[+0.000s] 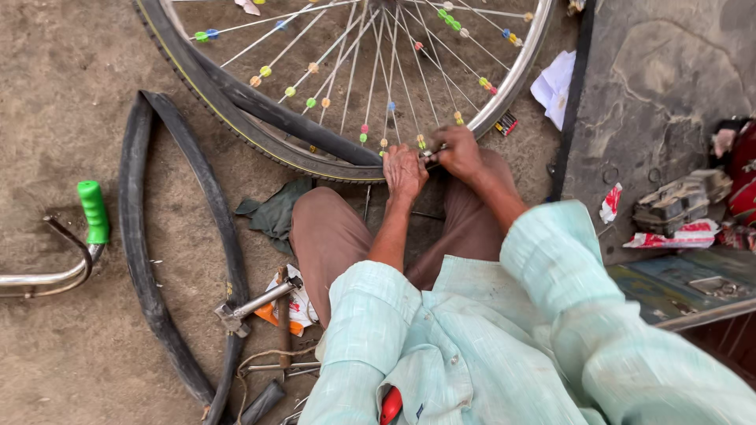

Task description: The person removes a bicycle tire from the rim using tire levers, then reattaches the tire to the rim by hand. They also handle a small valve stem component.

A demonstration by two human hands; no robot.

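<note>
Bicycle wheel [346, 86] is stood upright on the ground; at its lower rim, a small metal tool [431, 151] is gripped by the right hand [457, 153], the left hand [404, 171] clenched beside it.

Dusty dirt ground [71, 102] carries a black inner tube [146, 260], hammer [256, 303] (metal) and green-gripped handlebar [93, 211].

Bicycle wheel worked at its rim

A spoked bicycle wheel [346, 86] with a shiny metal rim, black tyre partly peeled off and coloured beads on its spokes stands before the knees; a small silver metal tool [431, 152] sits against the rim's lower edge.
</note>
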